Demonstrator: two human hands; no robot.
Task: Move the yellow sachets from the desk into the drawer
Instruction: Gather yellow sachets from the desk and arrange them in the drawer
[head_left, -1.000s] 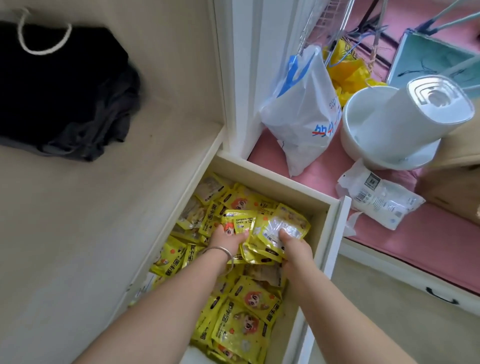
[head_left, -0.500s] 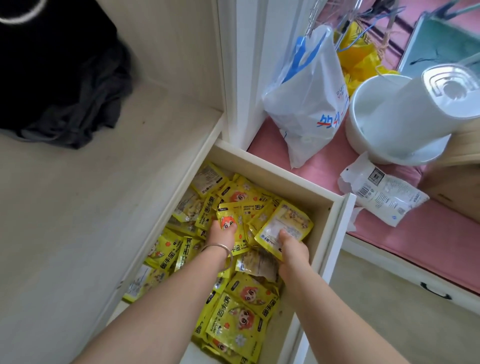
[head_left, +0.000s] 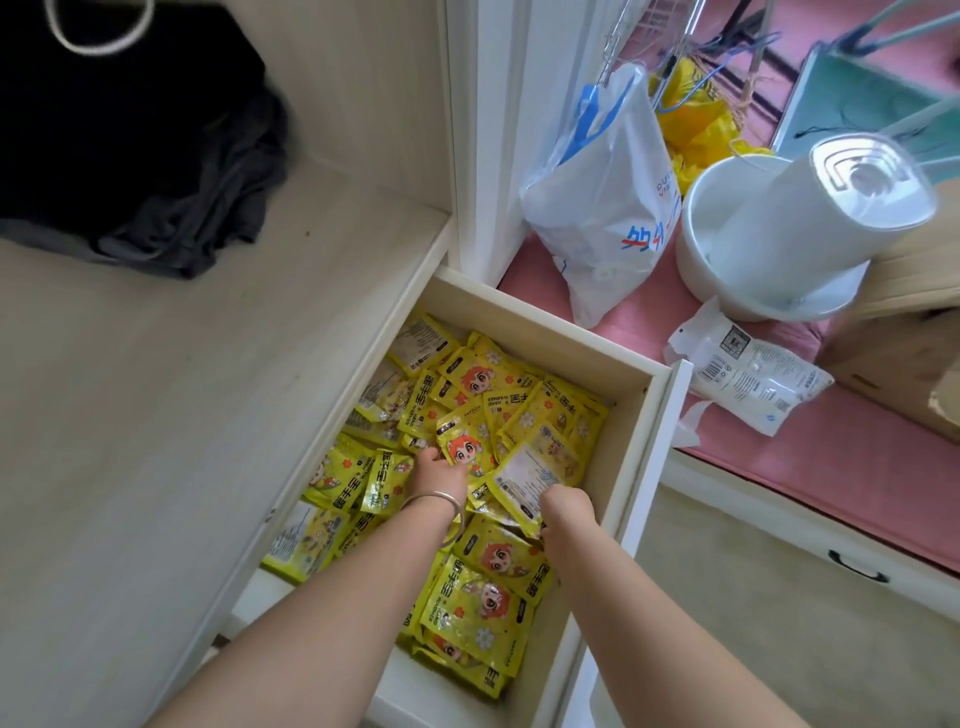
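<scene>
Down inside the drawer (head_left: 631, 410), your left hand (head_left: 439, 475) and right hand (head_left: 566, 512) press curled fingers onto the yellow sachets (head_left: 467, 452), probably flattening them; whether either grips one, can't tell.

- the yellow sachets (head_left: 467, 395) are flat glossy packets printed with a red-haired cartoon figure, white flowers and black bands of lettering; some lie back side up, showing a pale label panel.
- they lie in a loose, overlapping heap, tilted every which way, covering nearly the whole floor of the drawer (head_left: 631, 447).
- the drawer is pale wood with a white front, pulled open below the desk (head_left: 171, 415).
- the desk's light wooden top shows no sachets on its visible part.
</scene>
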